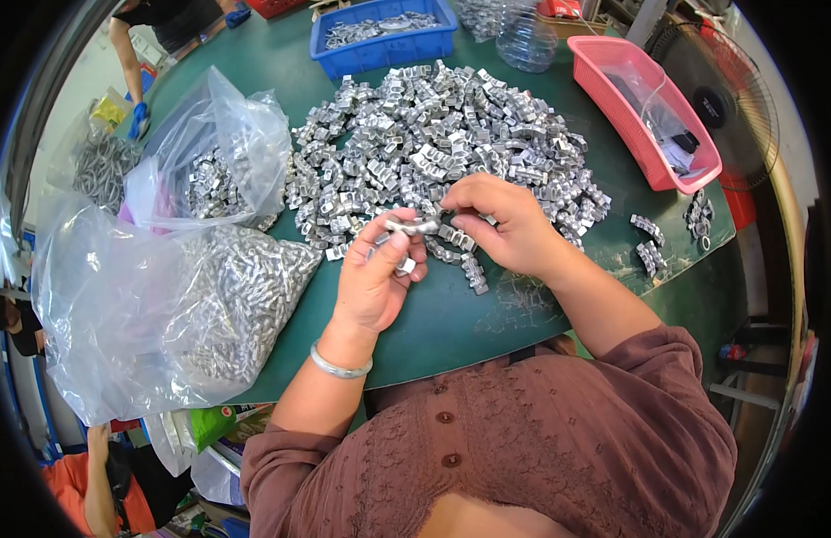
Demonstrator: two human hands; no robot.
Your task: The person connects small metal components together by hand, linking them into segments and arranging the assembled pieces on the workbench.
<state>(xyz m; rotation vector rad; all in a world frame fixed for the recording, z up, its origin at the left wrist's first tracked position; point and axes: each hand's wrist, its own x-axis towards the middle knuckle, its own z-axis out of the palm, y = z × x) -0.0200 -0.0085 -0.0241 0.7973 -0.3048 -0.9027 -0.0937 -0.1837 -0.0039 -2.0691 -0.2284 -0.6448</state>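
Observation:
Near the front of the pile, my left hand (pixel 366 287) pinches a small silvery metal casting (pixel 419 225) between thumb and fingers. Another small metal piece (pixel 405 266) sits against its curled fingers. My right hand (pixel 505 224) is closed in a pinch by the casting's right end; what its fingertips hold is too small to make out. Beyond both hands spreads a big heap of grey metal castings (pixel 451 125), many with square openings. A few linked-looking castings (pixel 474 273) lie just below my right hand on the green table (pixel 469 332).
Clear plastic bags of metal parts (pixel 245 296) stand at left. Behind the heap is a blue crate (pixel 384 56) with parts. A pink basket (pixel 644 112) and a fan (pixel 716 103) are at right. Loose castings (pixel 649 244) lie near the right edge. Other people work at far left.

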